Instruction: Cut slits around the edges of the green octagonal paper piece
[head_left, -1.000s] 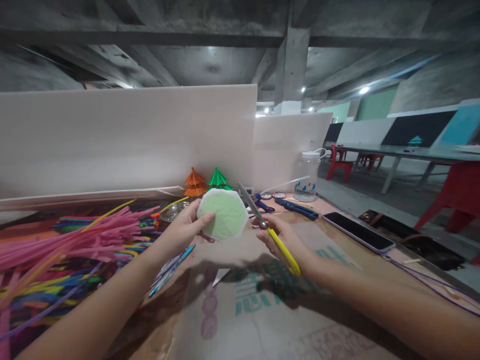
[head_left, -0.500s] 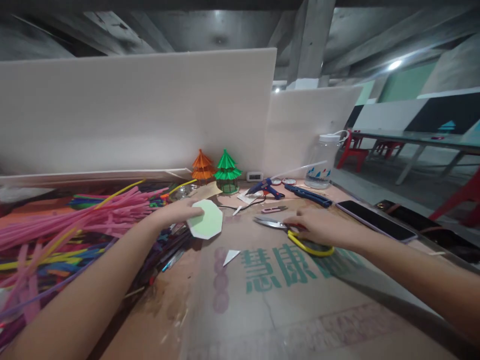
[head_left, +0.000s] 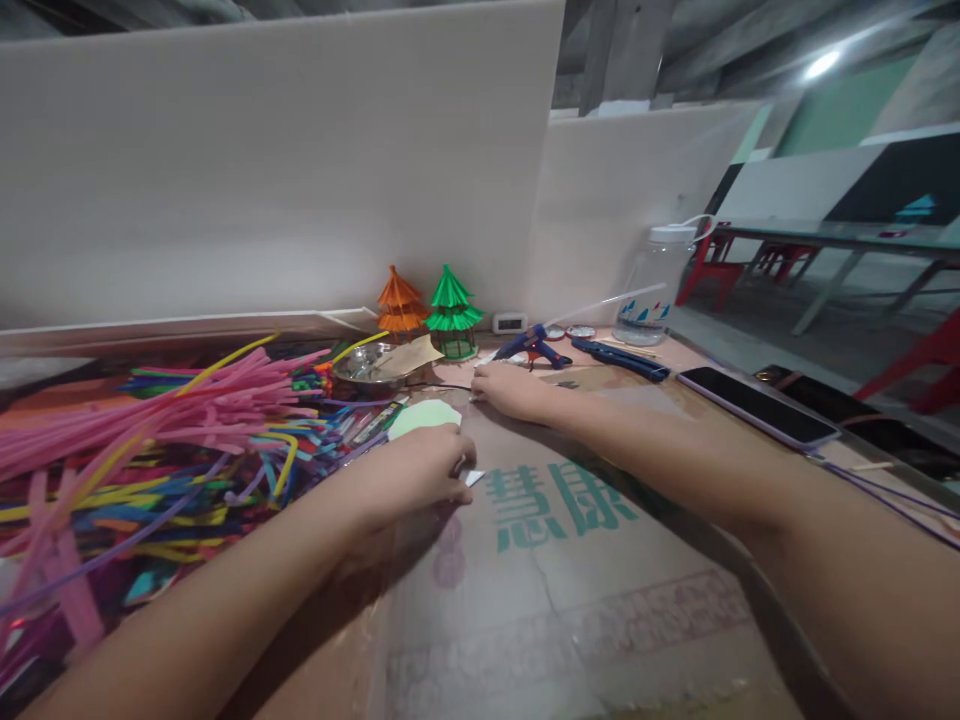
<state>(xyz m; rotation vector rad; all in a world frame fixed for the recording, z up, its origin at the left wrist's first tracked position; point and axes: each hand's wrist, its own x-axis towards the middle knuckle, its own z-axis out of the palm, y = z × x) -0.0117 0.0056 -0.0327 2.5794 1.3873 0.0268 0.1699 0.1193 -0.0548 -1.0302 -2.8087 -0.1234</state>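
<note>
The green card (head_left: 422, 416) lies on the table near the middle, and my left hand (head_left: 424, 465) hides its near edge. My left fingers are at a white scrap (head_left: 473, 478), but I can't tell if they pinch it. My right hand (head_left: 514, 390) is a bit farther off, near the glue gun (head_left: 525, 343); I can't tell if it grips anything. Far back I see an orange tree (head_left: 400, 305) and a green tree (head_left: 451, 300). Strips (head_left: 187, 430) fill the left, and a phone (head_left: 757, 405) lies right.
</note>
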